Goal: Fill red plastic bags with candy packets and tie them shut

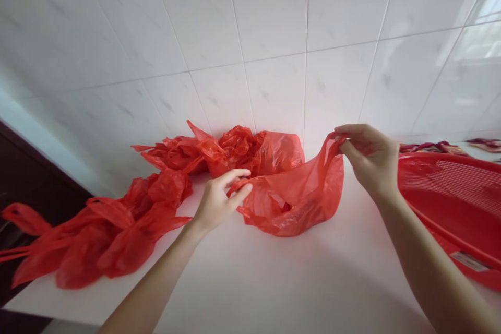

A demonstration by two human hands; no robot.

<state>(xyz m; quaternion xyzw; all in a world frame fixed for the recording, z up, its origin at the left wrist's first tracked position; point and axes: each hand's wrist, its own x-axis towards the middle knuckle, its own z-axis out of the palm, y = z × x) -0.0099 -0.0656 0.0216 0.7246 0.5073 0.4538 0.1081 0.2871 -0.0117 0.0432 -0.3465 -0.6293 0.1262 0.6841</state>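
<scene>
A thin red plastic bag [287, 203] is stretched between my two hands above the white tabletop. My left hand [219, 198] grips a gathered end of it between thumb and fingers. On the other side, my right hand [368, 156] pinches the bag's raised corner, thumb against fingers. The bag sags in the middle, and its lower part rests on or just over the table; I cannot tell what, if anything, is inside. Close behind it lies a heap of crumpled red plastic bags [235, 148] against the wall.
More crumpled red bags [105, 235] spread along the left side of the white table [250, 287]. At the right stands a red plastic basket [450, 209] with mesh walls. Small dark red packets [434, 147] lie behind it. A white tiled wall [274, 21] bounds the back.
</scene>
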